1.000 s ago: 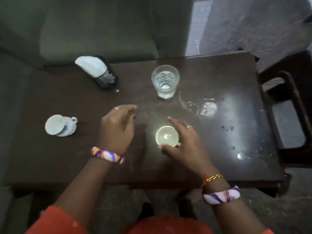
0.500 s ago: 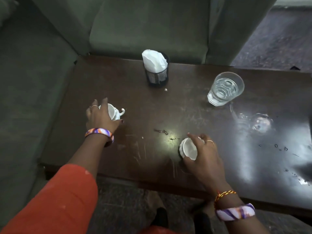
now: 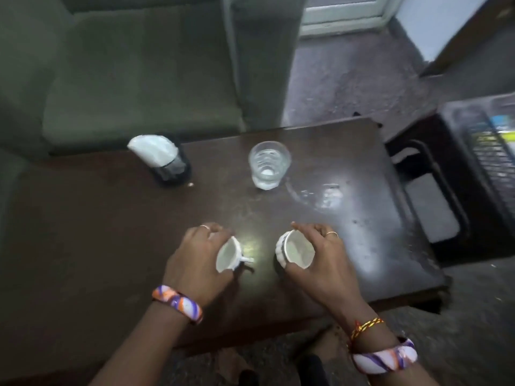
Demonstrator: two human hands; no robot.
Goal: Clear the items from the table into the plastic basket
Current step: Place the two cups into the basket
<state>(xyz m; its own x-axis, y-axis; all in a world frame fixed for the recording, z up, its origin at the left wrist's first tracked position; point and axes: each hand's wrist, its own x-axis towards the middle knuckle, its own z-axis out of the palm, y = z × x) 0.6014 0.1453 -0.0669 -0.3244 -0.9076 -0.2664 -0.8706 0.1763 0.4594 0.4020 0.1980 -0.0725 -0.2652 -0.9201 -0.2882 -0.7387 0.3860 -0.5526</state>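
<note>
So there are 2 small white ceramic cups w/ ribbed sides, one per hand, both sitting low over the near-centre of the dark brown wooden table (image 3: 111, 232). Left hand (image 3: 195, 260) is curling its fingers round the left white cup (image 3: 229, 257), gripping it from the outside; that cup is tilting so the mouth is facing the camera, and its little curly handle is sticking out toward 3 o'clock. Right hand (image 3: 320, 263) is wrapping fingers + thumb round the right white cup (image 3: 295, 252), mouth also tipping up toward the camera, scalloped wall showing on its left side. Can't tell if either cup is touching the tabletop or sitting just above it. The 2 cups are near each other but apart, w/ a bright glare spot on the wood between them.

Table surface is looking scuffed and glossy, w/ a wet smear and droplets around 2 o'clock from the cups. At 12 o'clock 1 clear ribbed drinking glass (image 3: 269, 168) is standing upright w/ some water in it. At 10-11 o'clock 1 black mesh holder stuffed w/ white paper napkins (image 3: 164, 160) is standing near the far edge.

The dark slatted plastic basket (image 3: 490, 151) is sitting off the table at 2-3 o'clock, far right, on something dark; pretty blurry tbh.

Each wrist is wearing 1 swirly purple/orange/white bangle, and the right one also has a red-yellow thread. A green upholstered sofa (image 3: 125, 79) is sitting behind the table.
</note>
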